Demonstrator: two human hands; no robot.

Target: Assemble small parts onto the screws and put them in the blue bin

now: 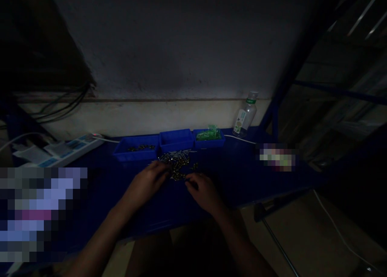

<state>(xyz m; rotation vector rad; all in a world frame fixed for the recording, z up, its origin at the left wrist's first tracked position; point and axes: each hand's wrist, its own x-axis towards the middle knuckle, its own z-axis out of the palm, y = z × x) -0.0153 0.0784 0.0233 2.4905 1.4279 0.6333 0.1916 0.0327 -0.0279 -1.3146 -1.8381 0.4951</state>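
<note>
A loose pile of small metal parts lies on the blue table: silvery screws or pins [178,154] at the back, brass-coloured pieces [178,173] in front. My left hand [152,177] is at the pile's left edge, fingers curled down and closed; what they hold, if anything, is too dark to make out. On the right side of the brass-coloured pieces is my right hand [202,189], with thumb and forefinger pinched together; any part between them is too small to name. A few brass-coloured pieces [195,166] lie apart, just beyond the right hand.
Three blue bins stand in a row behind the pile: the left bin [121,151] holds brass-coloured parts, the middle bin [177,139] shows its bare inside, the right one holds a green packet [208,133]. A clear bottle [245,118] stands right; a power strip [71,148] lies left.
</note>
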